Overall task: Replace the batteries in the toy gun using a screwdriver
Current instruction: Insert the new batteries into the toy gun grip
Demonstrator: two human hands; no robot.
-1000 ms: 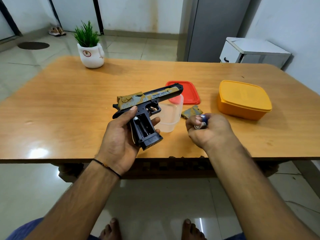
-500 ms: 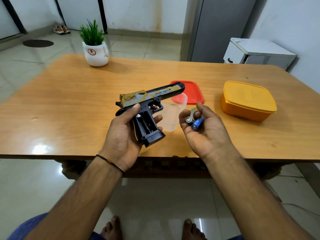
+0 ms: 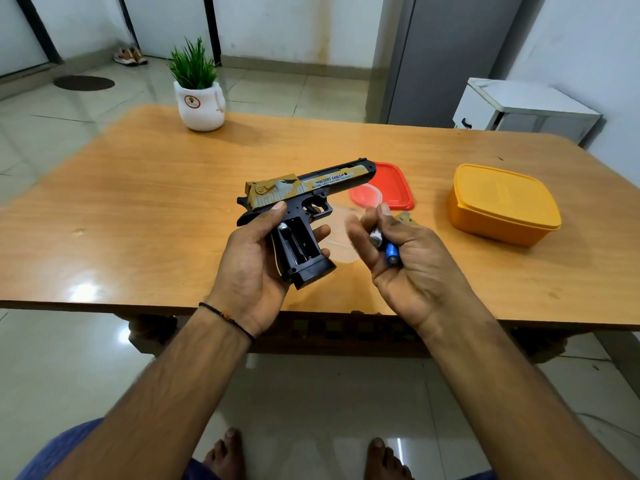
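Note:
A black and tan toy gun [image 3: 304,192] is held above the wooden table [image 3: 138,209], barrel pointing right. My left hand [image 3: 252,268] grips it by the handle, thumb on the frame. The battery compartment [image 3: 294,242] in the grip is uncovered and faces me, with one silvery end showing at its top. My right hand [image 3: 405,261], palm up just right of the gun, holds two blue batteries [image 3: 386,245] with the fingers curling over them. The tan compartment cover [image 3: 405,218] lies on the table behind that hand. No screwdriver is in view.
A clear plastic container [image 3: 341,237] sits behind my hands, its red lid [image 3: 391,187] further back. A shut yellow box [image 3: 502,202] stands at the right. A potted plant [image 3: 199,95] is at the far left edge. My bare feet show below the table.
My right hand turned palm up, showing the batteries, and its fingers are now curling back over them. The gun and my left hand have barely moved.

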